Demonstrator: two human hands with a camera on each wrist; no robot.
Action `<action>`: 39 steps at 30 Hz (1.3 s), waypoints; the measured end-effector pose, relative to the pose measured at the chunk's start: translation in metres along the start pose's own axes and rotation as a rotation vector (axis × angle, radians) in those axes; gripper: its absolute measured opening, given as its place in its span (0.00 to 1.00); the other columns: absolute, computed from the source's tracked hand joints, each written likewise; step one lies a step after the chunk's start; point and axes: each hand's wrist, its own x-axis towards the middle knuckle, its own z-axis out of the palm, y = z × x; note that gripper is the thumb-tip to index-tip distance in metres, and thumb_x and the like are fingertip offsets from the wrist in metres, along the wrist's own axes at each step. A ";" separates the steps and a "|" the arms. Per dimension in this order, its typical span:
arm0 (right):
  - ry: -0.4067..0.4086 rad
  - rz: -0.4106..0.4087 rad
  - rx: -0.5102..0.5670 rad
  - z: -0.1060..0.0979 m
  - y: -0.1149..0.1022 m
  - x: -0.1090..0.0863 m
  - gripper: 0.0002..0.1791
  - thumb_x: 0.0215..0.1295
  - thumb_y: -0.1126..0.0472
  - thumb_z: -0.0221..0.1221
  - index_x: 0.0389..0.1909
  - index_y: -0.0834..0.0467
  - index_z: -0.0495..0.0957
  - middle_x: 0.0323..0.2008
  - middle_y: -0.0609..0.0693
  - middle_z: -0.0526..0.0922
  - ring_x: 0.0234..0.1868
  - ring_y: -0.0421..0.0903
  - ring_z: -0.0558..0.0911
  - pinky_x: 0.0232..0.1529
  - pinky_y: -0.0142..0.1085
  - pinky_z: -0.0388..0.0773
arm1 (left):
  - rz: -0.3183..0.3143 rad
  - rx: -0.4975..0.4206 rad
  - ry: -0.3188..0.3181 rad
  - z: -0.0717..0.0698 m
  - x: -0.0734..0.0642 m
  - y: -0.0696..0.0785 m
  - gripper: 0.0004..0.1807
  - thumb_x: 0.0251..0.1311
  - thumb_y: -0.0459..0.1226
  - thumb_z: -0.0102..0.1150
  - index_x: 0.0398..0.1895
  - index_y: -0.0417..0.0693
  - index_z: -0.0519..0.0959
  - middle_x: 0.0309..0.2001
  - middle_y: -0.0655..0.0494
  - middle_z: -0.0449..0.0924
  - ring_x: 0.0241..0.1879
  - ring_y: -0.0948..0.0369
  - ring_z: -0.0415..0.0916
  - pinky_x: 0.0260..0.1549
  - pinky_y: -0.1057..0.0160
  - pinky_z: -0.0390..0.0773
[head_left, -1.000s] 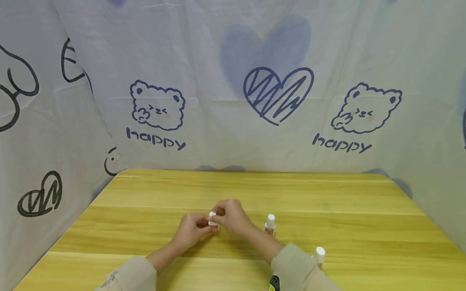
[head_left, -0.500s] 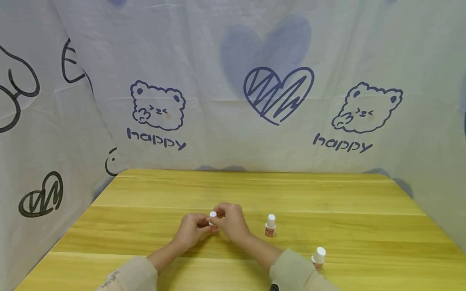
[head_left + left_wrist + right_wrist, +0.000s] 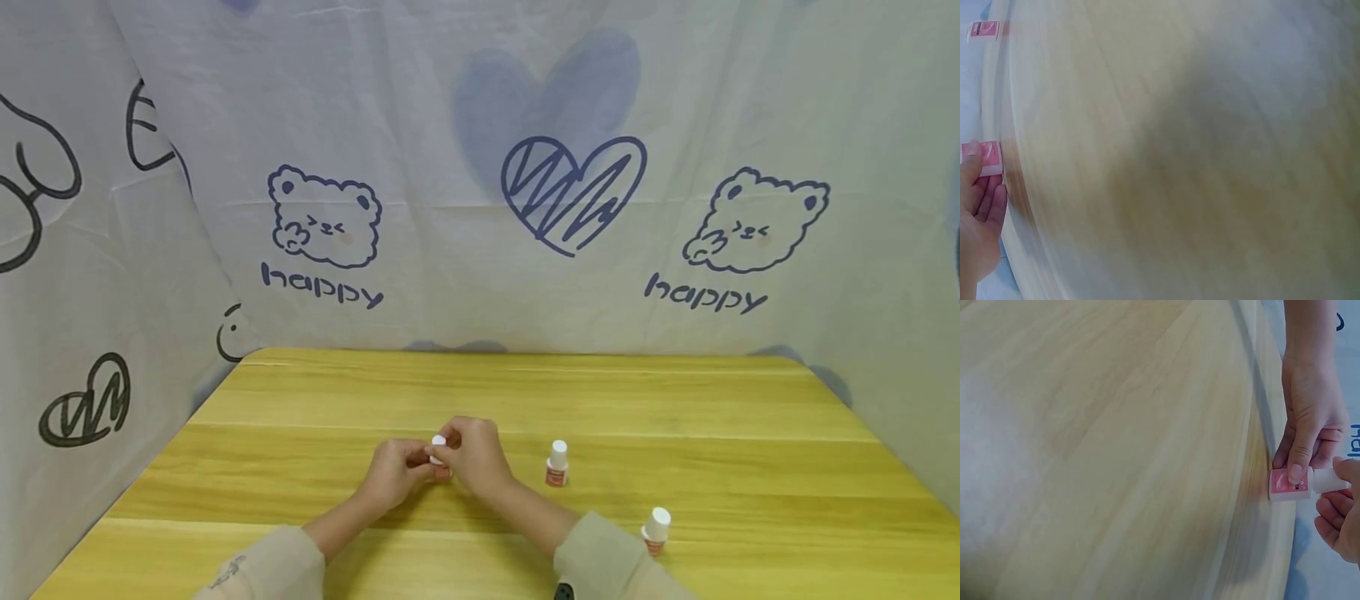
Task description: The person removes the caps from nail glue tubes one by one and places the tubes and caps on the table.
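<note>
two hands meet over the wooden counter (image 3: pixel 300 402), a little left of its middle, with a small white bottle (image 3: pixel 1280 482) upright between them. its label is pink; i can't make out whether its base touches the counter. the left hand (image 3: pixel 390 473) has its grip closed around the body of the bottle, thumb lying across the label and fingers behind. the right hand (image 3: pixel 482 457) has its grip drawn in to a pinch on the white cap (image 3: pixel 1329 480) at the top, the other fingers loosely bent below. the cap meets the bottle, and neither grip leaves a gap around what it holds.

to the right, two more capped bottles stand upright on the counter. the middle bottle (image 3: pixel 557 472) is near the right hand, well apart from the one being held; the front bottle (image 3: pixel 654 542) is just beside the pale right sleeve (image 3: pixel 611 557). beyond the counter hangs a pale cloth (image 3: pixel 450 275), where a scribbled heart (image 3: pixel 573 196) sits between two bear drawings (image 3: pixel 326 221), each with "happy" written beneath.
</note>
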 end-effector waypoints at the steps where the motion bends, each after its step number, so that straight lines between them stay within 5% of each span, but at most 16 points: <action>1: -0.006 0.000 -0.012 -0.001 -0.001 0.000 0.07 0.50 0.67 0.68 0.21 0.66 0.80 0.21 0.56 0.84 0.23 0.41 0.80 0.22 0.21 0.73 | 0.003 0.000 -0.005 -0.001 0.000 0.000 0.05 0.47 0.33 0.67 0.28 0.40 0.85 0.29 0.48 0.86 0.29 0.65 0.82 0.27 0.76 0.78; 11: -0.087 -0.004 -0.028 -0.006 -0.002 0.004 0.08 0.52 0.65 0.66 0.22 0.66 0.81 0.20 0.55 0.83 0.19 0.34 0.74 0.18 0.21 0.70 | -0.056 -0.101 -0.108 -0.004 0.001 0.001 0.07 0.53 0.27 0.60 0.35 0.32 0.82 0.33 0.42 0.85 0.34 0.51 0.84 0.34 0.68 0.82; 39: -0.214 -0.103 0.002 -0.013 0.005 0.009 0.03 0.56 0.69 0.63 0.26 0.66 0.82 0.23 0.55 0.84 0.22 0.35 0.77 0.22 0.21 0.72 | 0.032 -0.077 -0.102 -0.004 0.002 -0.004 0.08 0.52 0.31 0.63 0.34 0.35 0.84 0.32 0.44 0.85 0.31 0.60 0.83 0.29 0.77 0.78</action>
